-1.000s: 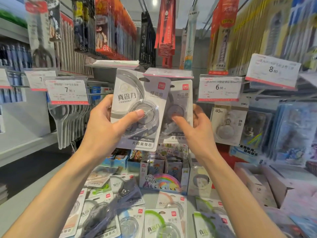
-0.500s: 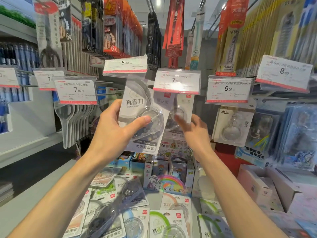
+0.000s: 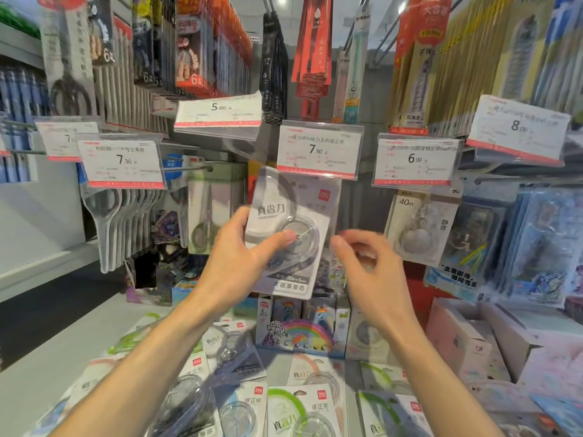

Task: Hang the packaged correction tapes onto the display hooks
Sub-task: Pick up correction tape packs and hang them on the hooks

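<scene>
While my left hand (image 3: 233, 266) grips the grey-and-white carded correction tape with its clear round blister (image 3: 291, 234), thumb pressed on the blister front and fingers behind the card, the pack stands upright just below the clear-sleeved 7.90 price tag (image 3: 318, 149), its top edge tucked behind that tag. My right hand (image 3: 369, 266) hangs just beside the pack's right edge, fingers loosely curled, holding nothing and not touching it. To the right, under the 6.00 price tag (image 3: 416, 159), a white 40m carded tape pack (image 3: 419, 225) hangs on its hook. Below my forearms, more carded correction tapes with green and grey arcs (image 3: 303, 411) lie flat on the grey table (image 3: 47, 373), in front of a rainbow-printed cardboard box (image 3: 299, 335).
</scene>
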{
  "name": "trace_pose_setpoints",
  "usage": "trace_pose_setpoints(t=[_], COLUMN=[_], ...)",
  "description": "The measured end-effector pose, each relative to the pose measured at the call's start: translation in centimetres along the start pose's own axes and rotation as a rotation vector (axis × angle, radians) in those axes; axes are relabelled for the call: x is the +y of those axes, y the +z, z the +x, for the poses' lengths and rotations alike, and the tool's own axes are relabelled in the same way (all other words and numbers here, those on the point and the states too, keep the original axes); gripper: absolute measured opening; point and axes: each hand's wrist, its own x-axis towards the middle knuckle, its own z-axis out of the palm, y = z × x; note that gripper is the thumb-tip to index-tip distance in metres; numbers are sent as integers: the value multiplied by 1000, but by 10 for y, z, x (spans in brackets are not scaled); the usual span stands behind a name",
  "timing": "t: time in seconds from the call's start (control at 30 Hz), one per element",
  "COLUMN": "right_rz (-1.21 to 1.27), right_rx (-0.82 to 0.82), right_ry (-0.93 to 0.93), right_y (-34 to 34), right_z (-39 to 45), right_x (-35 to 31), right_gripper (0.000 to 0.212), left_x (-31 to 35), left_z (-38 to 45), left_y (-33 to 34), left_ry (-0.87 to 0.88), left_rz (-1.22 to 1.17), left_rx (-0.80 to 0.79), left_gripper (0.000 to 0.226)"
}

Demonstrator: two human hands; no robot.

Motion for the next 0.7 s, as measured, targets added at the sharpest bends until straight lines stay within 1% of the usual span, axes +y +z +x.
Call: trace_pose_setpoints(t=[0.1,0.2,0.27,0.33,0.4,0.57,0.7], right_rz=[105,261,310,311,311,295,305], right_rx=[-182,-220,-235,-216,-167,-119,-104], right_ry=[31,122,163,178,194,191,150], right_y=[7,8,5,0,-6,-14,-14], right_z=[-5,-1,0,0,0,-1,-1], right_x=[-7,-4,1,6,12,23,18], right_gripper=[26,23,27,27,25,20,17], left_x=[-7,-9,-5,2,12,35,51], left_z=[2,2,3,7,12,16,15], left_y=[14,17,12,5,1,4,-1], left_ry=[-42,-43,-13,32,93,168,257], left_rz=[-78,-89,-32,23,33,5,-83], left_rx=[-5,-22,-25,19,55,-24,1], left_gripper=[30,25,31,39,35,31,24])
